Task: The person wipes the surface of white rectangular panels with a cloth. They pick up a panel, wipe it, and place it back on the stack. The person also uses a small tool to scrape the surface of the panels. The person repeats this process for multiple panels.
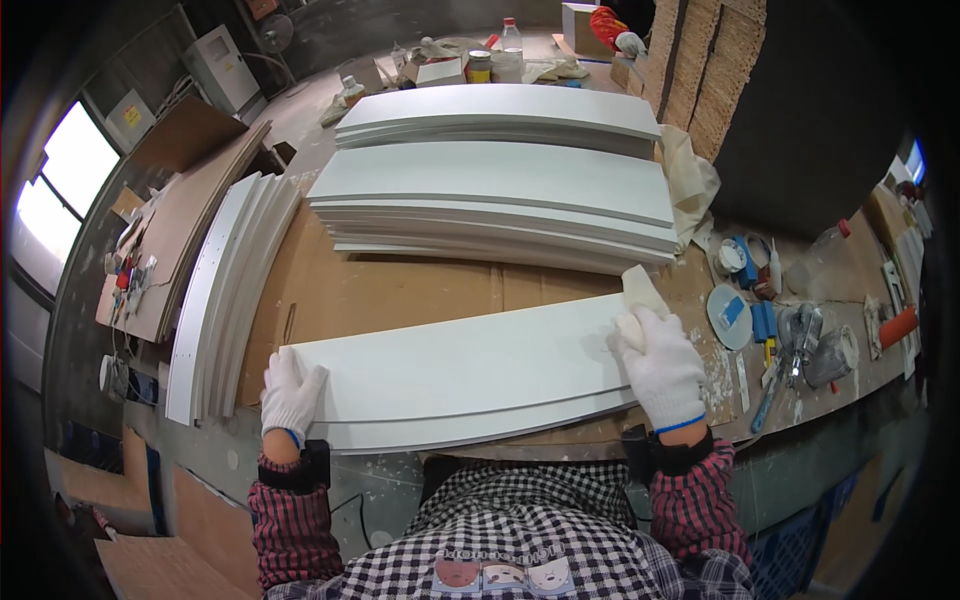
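A long white board (470,355) lies in front of me, with another white board (480,431) beneath it whose near edge sticks out. My left hand (291,392), in a white knit glove, is closed round the left end of the upper board. At the right end rests my right hand (662,372), gloved the same way. Its fingers are closed on a folded cream cloth (643,286) that pokes out past the fingertips at the board's far corner. The glove hides much of that cloth.
Beyond the boards stand stacks of white boards (490,172) on brown cardboard (400,290). More white boards (215,300) lean along the left side. Pliers (798,335), tape rolls (733,255) and a white plate (728,317) lie at right. Bottles and jars (479,68) stand at the back.
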